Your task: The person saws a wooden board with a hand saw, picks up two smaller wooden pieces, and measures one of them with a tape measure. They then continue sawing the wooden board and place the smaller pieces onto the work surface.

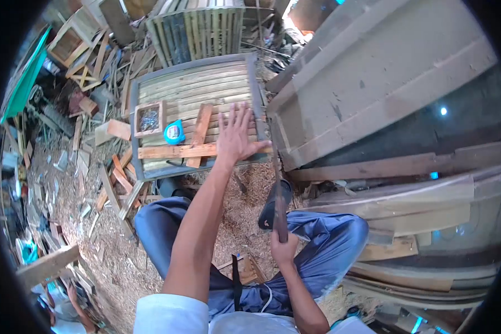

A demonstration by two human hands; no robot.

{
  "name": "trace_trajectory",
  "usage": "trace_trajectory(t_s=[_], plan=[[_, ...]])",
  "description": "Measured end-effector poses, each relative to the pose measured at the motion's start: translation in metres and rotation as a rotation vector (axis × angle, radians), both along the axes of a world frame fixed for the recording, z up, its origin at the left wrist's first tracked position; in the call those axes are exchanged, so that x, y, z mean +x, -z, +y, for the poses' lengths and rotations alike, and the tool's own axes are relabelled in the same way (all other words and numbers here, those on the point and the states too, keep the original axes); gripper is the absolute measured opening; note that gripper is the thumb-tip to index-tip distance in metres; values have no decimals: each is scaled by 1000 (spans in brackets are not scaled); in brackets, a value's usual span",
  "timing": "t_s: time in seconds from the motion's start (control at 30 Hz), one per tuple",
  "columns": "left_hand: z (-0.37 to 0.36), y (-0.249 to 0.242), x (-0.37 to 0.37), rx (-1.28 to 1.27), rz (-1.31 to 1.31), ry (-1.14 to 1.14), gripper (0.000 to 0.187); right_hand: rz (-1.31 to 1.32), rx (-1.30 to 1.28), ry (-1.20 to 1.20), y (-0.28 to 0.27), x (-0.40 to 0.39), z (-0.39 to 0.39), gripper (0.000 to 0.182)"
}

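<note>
While the left hand [235, 136] presses flat on the slatted desk [254, 83], its fingers are open and spread, the palm over the right part of the long strip [170, 151] and the thumb pointing toward the saw [280, 209]. The right hand [284, 249] has its fingers closed around the saw's handle, with the blade reaching away past the desk's near right corner. The strip lies along the desk's near edge, crossing a short piece [202, 125]; the tape [174, 132] and a box [162, 118] of small metal bits sit beyond it. The strip looks light, stiff and dry, easy to shift, so a firm palm near the blade seems the right hold, thumb tucked clear. The thin blade probably flexes, so the handle is its proper grip.
</note>
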State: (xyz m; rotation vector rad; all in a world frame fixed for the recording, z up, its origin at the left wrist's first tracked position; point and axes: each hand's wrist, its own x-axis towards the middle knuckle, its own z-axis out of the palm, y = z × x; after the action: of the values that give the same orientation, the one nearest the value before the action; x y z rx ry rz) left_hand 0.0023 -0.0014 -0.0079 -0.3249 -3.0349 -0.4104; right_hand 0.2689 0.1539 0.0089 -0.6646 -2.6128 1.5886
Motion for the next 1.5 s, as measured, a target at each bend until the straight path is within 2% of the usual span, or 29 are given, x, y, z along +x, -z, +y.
trace_trajectory(t_s=[0.13,0.23,0.3,0.37,0.47,0.57,0.67,0.7,0.77,0.87,0.9,0.97,1.07,1.1,1.23,1.33,1.4,1.47,1.5], plan=[[0,0,-4,20,-14,7,116,72,-9,-20,16,-100,-10,30],[-2,-7,-7,-2,-28,21,115,86,-26,-20,6,-94,-12,30],[-1,-10,-7,-8,-40,23,115,-30,-111,29,0,-34,-7,30],[0,-8,-6,3,-32,6,114,16,19,-65,0,14,2,29],[-3,-2,-7,-13,-2,12,113,0,-1,-20,2,-9,-4,28],[-1,2,-9,-30,1,15,113,116,13,-35,14,-79,-6,31],[2,-7,-4,-11,-54,14,114,60,-10,-31,-8,-80,-3,32],[1,-6,-6,-16,-78,24,115,143,17,-34,-6,-57,-1,31],[0,0,-6,-15,-40,20,117,78,7,-26,-5,-7,1,30],[-5,3,-2,-29,-28,10,118,48,62,-13,-1,3,-10,29],[-5,2,-2,-31,-24,15,118,-18,37,-11,1,-19,-12,31],[-1,3,-8,-35,-2,21,118,82,-9,-32,-2,-72,-15,31],[-3,-1,-7,20,-37,24,118,107,18,-46,5,-98,-9,31],[-2,-1,-7,33,-40,34,119,111,-2,-34,-3,-85,-7,28],[-1,0,-7,22,-34,15,118,59,19,-34,-31,6,-7,36],[-3,9,-7,24,32,28,117,-39,6,-27,2,-8,-5,23],[0,1,-5,21,-3,23,117,124,-1,-21,13,-76,-11,27],[-3,-1,-6,52,-23,25,117,-35,-31,-10,-1,-114,-13,30],[-3,0,-7,35,-29,29,117,-30,-22,-22,-1,-104,-14,29]])
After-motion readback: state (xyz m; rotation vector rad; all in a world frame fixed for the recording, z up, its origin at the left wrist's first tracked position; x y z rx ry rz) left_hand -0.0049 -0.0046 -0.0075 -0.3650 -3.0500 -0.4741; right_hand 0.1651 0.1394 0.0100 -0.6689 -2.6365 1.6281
